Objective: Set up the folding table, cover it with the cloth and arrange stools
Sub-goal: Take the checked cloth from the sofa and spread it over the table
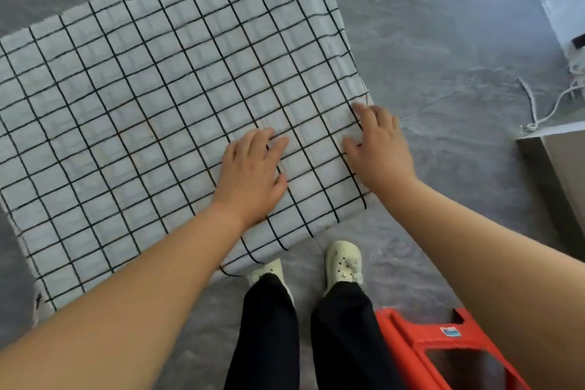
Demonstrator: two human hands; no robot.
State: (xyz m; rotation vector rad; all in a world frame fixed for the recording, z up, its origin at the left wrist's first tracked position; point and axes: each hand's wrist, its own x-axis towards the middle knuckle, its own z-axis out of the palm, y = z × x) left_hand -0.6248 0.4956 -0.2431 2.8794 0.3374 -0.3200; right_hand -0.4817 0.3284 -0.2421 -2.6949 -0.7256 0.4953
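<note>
A white cloth with a black grid pattern (152, 111) lies spread over the folding table, which it hides completely; its edges hang over the sides. My left hand (251, 174) rests flat on the cloth near the front right part, fingers straight. My right hand (378, 146) lies with spread fingers on the cloth's right edge. An orange folding stool (443, 348) stands on the floor at the lower right, behind my right forearm.
The floor (443, 41) is grey stone tile. My legs in black trousers and pale clogs (343, 260) stand at the table's front edge. A grey cabinet corner (550, 149) and white cables (550, 104) are at the right.
</note>
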